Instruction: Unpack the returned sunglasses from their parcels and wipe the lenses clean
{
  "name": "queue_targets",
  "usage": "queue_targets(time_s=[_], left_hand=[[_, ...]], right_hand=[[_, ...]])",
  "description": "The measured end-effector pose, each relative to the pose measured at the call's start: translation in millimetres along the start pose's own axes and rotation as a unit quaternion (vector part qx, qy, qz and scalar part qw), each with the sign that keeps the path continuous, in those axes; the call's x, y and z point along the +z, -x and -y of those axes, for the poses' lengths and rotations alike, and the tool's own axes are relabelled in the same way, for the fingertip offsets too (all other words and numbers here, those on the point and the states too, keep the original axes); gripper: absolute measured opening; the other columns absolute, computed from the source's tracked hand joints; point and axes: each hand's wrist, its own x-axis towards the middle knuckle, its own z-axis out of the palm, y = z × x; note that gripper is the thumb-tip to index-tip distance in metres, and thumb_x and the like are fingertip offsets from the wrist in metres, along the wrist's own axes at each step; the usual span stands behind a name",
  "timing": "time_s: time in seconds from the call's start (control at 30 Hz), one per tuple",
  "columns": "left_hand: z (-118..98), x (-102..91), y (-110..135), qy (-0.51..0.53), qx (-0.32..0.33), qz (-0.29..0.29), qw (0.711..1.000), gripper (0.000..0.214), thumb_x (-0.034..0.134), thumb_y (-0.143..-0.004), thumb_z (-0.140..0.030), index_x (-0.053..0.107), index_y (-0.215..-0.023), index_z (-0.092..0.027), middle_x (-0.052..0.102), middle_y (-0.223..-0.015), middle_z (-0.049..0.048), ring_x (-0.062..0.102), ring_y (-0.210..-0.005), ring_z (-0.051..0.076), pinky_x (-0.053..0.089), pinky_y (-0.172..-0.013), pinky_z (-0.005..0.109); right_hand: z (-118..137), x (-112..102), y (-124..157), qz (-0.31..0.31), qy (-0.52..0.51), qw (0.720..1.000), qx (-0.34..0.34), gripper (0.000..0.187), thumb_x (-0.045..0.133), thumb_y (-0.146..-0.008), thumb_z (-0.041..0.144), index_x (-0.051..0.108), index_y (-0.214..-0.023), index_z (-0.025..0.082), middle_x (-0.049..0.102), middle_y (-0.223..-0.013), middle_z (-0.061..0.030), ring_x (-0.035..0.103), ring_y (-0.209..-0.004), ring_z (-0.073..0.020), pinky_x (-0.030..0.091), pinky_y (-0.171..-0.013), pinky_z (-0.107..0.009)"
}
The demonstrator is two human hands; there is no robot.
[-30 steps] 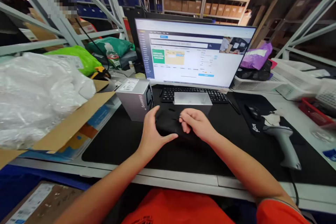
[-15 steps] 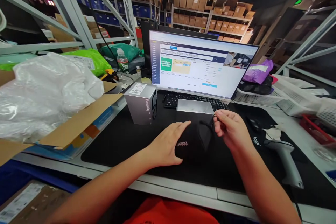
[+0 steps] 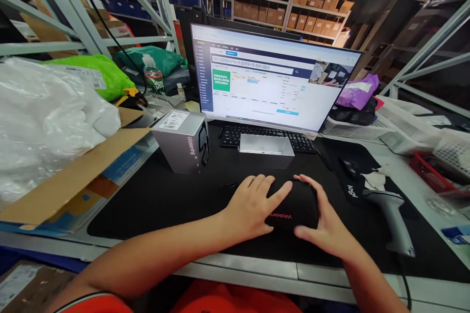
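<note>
A black fabric pouch point(image 3: 297, 208) with red lettering lies flat on the black desk mat point(image 3: 147, 210), close to its front edge. My left hand point(image 3: 253, 205) is spread over the pouch's left part, and my right hand point(image 3: 321, 220) cups its right side. Both hands hold it between them, and they cover much of it. A silver-grey product box point(image 3: 181, 142) stands to the left of my left hand, apart from it. An open silver box tray point(image 3: 266, 144) sits just beyond the pouch, not touching my hands.
A keyboard point(image 3: 268, 138) and monitor point(image 3: 271, 78) stand behind the tray. To the right are a mouse point(image 3: 348, 166) and a handheld barcode scanner point(image 3: 391, 217). A cardboard box point(image 3: 73, 176) holding white plastic wrap sits at the left. Warehouse shelving surrounds the desk.
The pouch has moved toward me and now lies flatter, with its red lettering showing. My right hand has let go of the cord at its top and moved to the pouch's side.
</note>
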Motion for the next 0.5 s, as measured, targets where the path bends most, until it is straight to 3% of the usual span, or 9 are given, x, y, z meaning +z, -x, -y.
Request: queue_targets(time_s=[0.07,0.13,0.2,0.3,0.33,0.4,0.5], left_hand=[[21,7.3,-16,0.053,0.020,-0.019,0.998,0.108,0.084,-0.068,-0.058,0.034,-0.156,-0.022,0.054,-0.143,0.0201,0.056,-0.126,0.038,0.047,-0.107,0.055],[54,13.2,-29,0.076,-0.015,-0.064,0.995,0.091,0.076,-0.078,-0.061,0.041,-0.153,-0.022,0.046,-0.152,0.0197,0.045,-0.140,0.038,0.037,-0.117,0.058],[88,18.0,-37,0.033,-0.107,-0.100,0.989,0.057,0.069,-0.090,-0.048,0.057,-0.138,-0.021,0.036,-0.160,0.0200,0.030,-0.150,0.042,0.024,-0.119,0.071],[118,24.7,-34,0.019,-0.130,-0.086,0.988,0.014,0.066,-0.092,-0.025,0.069,-0.099,-0.014,0.032,-0.162,0.0203,0.023,-0.154,0.043,0.031,-0.116,0.072],[120,26.9,-29,0.018,-0.114,-0.087,0.990,0.007,0.064,-0.092,-0.019,0.068,-0.090,-0.014,0.033,-0.162,0.0195,0.023,-0.155,0.041,0.035,-0.117,0.068],[111,30.5,-13,0.000,-0.075,-0.124,0.989,0.015,0.057,-0.091,-0.010,0.065,-0.080,-0.016,0.039,-0.159,0.0166,0.026,-0.155,0.036,0.039,-0.118,0.061],[80,29.4,16,-0.047,-0.038,-0.195,0.979,0.017,0.057,-0.089,-0.006,0.062,-0.076,-0.018,0.044,-0.155,0.0127,0.031,-0.153,0.033,0.043,-0.118,0.057]], right_hand=[[-12,-1,6,-0.071,0.027,0.997,0.018,0.087,0.082,-0.077,0.053,0.040,-0.150,0.031,0.049,-0.152,-0.0141,0.054,-0.137,-0.0320,0.048,-0.112,-0.049],[-21,-12,13,-0.120,0.041,0.992,0.019,0.081,0.082,-0.078,0.048,0.043,-0.147,0.030,0.052,-0.150,-0.0143,0.054,-0.136,-0.0323,0.046,-0.113,-0.051],[-26,-28,20,-0.164,0.033,0.986,0.002,0.082,0.081,-0.077,0.050,0.044,-0.147,0.029,0.052,-0.150,-0.0161,0.054,-0.137,-0.0350,0.045,-0.113,-0.054],[-26,-47,32,-0.236,-0.027,0.971,-0.018,0.088,0.079,-0.076,0.056,0.040,-0.150,0.028,0.052,-0.150,-0.0212,0.057,-0.132,-0.0399,0.049,-0.107,-0.059],[-25,-50,34,-0.265,-0.047,0.963,-0.023,0.090,0.078,-0.076,0.057,0.039,-0.151,0.028,0.051,-0.150,-0.0226,0.057,-0.131,-0.0419,0.048,-0.106,-0.062],[-21,-51,36,-0.333,-0.074,0.939,-0.041,0.095,0.077,-0.073,0.059,0.038,-0.152,0.026,0.052,-0.148,-0.0236,0.054,-0.134,-0.0462,0.042,-0.107,-0.070],[-15,-47,33,-0.402,-0.049,0.914,-0.038,0.097,0.061,-0.074,0.068,0.031,-0.156,0.026,0.051,-0.149,-0.0214,0.045,-0.141,-0.0488,0.036,-0.109,-0.075]])
